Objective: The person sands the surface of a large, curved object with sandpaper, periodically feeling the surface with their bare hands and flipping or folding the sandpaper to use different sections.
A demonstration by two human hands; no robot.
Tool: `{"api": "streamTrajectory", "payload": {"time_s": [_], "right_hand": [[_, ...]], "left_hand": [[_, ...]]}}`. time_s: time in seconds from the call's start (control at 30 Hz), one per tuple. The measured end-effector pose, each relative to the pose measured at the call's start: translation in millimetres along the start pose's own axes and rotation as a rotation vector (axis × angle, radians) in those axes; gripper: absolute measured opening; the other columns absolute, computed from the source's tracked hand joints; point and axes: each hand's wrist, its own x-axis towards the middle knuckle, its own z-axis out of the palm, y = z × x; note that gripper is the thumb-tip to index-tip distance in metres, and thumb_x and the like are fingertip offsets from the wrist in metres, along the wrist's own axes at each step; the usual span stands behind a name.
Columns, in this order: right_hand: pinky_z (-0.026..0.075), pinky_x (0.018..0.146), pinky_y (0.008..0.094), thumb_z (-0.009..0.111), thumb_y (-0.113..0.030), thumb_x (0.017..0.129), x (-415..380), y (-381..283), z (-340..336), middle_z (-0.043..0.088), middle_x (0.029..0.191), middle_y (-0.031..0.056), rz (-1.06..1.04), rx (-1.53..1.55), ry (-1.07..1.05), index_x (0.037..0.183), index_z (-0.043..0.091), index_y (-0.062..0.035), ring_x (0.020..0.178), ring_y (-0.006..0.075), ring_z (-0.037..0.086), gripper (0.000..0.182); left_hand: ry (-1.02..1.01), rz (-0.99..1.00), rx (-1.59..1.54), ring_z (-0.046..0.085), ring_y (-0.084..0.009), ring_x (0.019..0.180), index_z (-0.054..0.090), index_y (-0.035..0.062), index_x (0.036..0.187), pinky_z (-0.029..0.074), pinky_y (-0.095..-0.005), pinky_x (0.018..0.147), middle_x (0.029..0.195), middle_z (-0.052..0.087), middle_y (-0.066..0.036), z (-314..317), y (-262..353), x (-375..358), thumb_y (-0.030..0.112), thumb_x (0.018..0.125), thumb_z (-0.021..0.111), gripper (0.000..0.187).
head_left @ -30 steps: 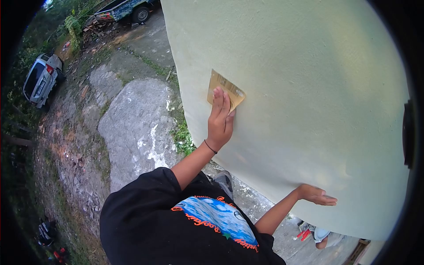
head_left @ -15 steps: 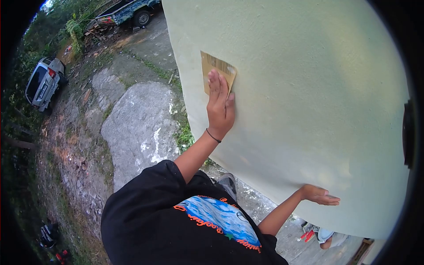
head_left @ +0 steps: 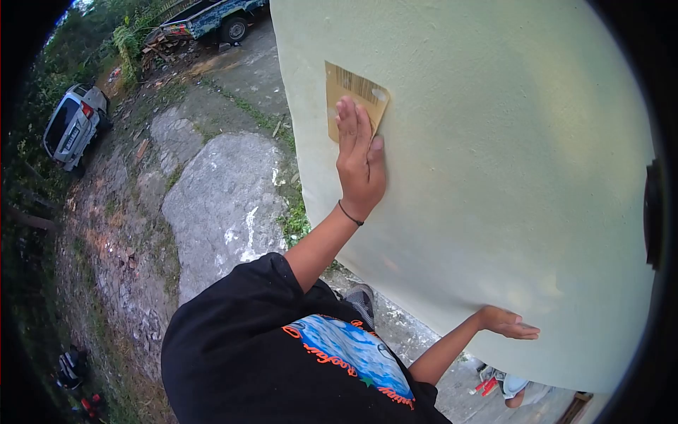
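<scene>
My left hand (head_left: 360, 169) holds a tan sheet of sandpaper (head_left: 357, 88) flat against the pale green wall (head_left: 480, 184). Dark printing runs along the sheet's upper edge; its abrasive face is hidden. The fingers point upward over the lower part of the sheet, with the thumb along its right side. A thin dark band circles that wrist. Lower on the right, my right hand (head_left: 505, 323) is open with fingers stretched out, against or very close to the wall and holding nothing.
Left of the wall lies rough concrete (head_left: 219, 198) with weeds. A silver car (head_left: 74, 127) and a blue pickup (head_left: 212, 22) stand farther off. At the wall's foot, lower right, are red and white items (head_left: 487, 385) and part of another person (head_left: 515, 392).
My left hand and the sandpaper have shifted slightly up and to the right in the view. My right hand stays in nearly the same place, a little lower.
</scene>
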Motion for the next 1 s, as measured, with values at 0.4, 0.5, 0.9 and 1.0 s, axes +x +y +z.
{"api": "streamTrajectory", "payload": {"time_s": [0.4, 0.5, 0.9, 1.0], "right_hand": [[0.018, 0.112, 0.0487, 0.019, -0.041, 0.099, 0.0, 1.9, -0.5, 0.012, 0.148, 0.0302, 0.012, -0.056, -0.004, 0.143, 0.018, 0.0065, 0.141, 0.0391, 0.011, 0.064], [0.018, 0.112, 0.0484, 0.019, -0.04, 0.1, 0.0, 1.4, -1.0, 0.012, 0.148, 0.03, -0.005, -0.064, -0.008, 0.143, 0.018, 0.0066, 0.14, 0.039, 0.011, 0.064], [0.017, 0.112, 0.0485, 0.021, -0.041, 0.1, -1.1, 2.8, 2.2, 0.012, 0.148, 0.0309, 0.001, 0.04, 0.017, 0.142, 0.018, 0.0074, 0.14, 0.0399, 0.011, 0.065], [0.017, 0.112, 0.0494, 0.02, -0.043, 0.1, 0.4, -0.8, -1.0, 0.012, 0.148, 0.0309, -0.001, -0.045, -0.003, 0.143, 0.018, 0.0069, 0.14, 0.0401, 0.012, 0.066]], "left_hand": [[0.053, 0.047, 0.021, 0.017, -0.0344, 0.141, 0.033, -0.0063, 0.14, 0.016, -0.0416, 0.114, 0.15, 0.024, -0.023, -7.7, -15.5, 49.0, 0.009, 0.098, 0.037, 0.045], [0.061, 0.058, 0.007, 0.016, -0.0355, 0.141, 0.033, -0.0072, 0.139, 0.015, -0.0424, 0.114, 0.149, 0.024, -0.025, -1.3, -8.7, 38.4, 0.008, 0.097, 0.038, 0.045], [0.013, 0.09, 0.016, 0.017, -0.0356, 0.141, 0.034, -0.0062, 0.139, 0.016, -0.0428, 0.113, 0.149, 0.026, -0.024, -12.7, -28.3, 41.3, 0.007, 0.095, 0.042, 0.047], [0.06, 0.111, 0.034, 0.016, -0.035, 0.141, 0.033, -0.0061, 0.14, 0.016, -0.0404, 0.113, 0.149, 0.026, -0.024, -9.5, -24.1, 51.6, 0.005, 0.095, 0.04, 0.047]]}}
